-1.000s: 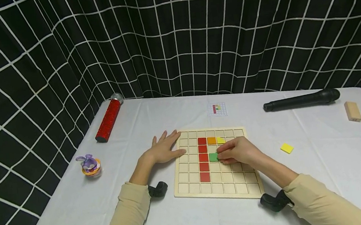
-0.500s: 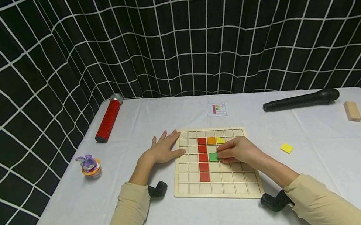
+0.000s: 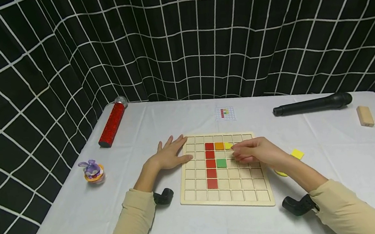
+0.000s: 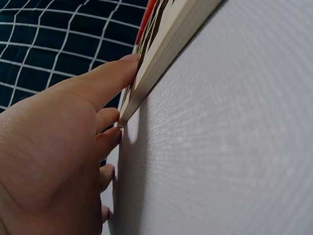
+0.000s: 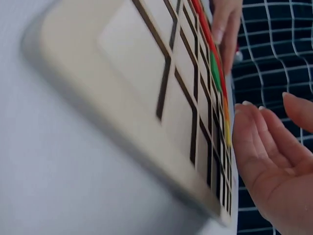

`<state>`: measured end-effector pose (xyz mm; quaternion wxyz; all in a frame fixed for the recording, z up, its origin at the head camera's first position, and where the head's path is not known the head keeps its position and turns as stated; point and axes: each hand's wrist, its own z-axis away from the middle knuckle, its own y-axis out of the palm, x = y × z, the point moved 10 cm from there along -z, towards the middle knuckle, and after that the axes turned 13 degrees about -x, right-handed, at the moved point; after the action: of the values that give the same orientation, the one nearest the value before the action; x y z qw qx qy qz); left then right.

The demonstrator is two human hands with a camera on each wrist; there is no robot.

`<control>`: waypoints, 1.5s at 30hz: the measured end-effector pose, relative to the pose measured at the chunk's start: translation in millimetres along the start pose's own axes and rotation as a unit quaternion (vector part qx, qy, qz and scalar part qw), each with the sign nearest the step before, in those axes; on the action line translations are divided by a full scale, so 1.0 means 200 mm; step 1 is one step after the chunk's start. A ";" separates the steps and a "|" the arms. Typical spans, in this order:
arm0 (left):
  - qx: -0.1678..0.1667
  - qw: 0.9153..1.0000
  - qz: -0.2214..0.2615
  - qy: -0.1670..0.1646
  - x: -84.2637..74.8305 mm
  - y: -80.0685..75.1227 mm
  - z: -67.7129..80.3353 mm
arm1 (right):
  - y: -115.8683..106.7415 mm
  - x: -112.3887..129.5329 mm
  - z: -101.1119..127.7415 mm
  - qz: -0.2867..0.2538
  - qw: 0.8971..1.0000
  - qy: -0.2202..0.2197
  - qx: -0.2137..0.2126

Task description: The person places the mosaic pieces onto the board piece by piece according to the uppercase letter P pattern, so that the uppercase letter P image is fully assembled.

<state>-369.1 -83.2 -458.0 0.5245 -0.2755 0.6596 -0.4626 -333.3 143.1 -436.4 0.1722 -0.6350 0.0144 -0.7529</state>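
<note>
On the white table (image 3: 200, 231) the wooden grid board (image 3: 226, 199) lies as before, with the left hand (image 3: 171, 156) flat against its left edge, fingers straight. The right hand (image 3: 259, 151) has lifted off the green tile (image 3: 221, 163), and its fingers are relaxed and empty near the yellow tile (image 3: 228, 145). The green square sits in a cell beside 5 red ones (image 3: 211, 164).

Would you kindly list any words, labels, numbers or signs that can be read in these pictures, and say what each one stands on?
There are none that can be read.
The small paper card beyond the wooden board bears only a grid with coloured squares, no letters or numbers that show.
The black microphone and the red tube show no legible marking.
</note>
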 end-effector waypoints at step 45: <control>-0.001 1.000 0.004 0.001 -0.01 -0.01 0.00 | -0.38 -0.19 0.15 0.048 0.999 -0.007 -0.006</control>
<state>-369.1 -82.1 -456.1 0.5252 -0.2732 0.6617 -0.4601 -318.0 229.9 -448.1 0.2038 -0.6399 0.0482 -0.7394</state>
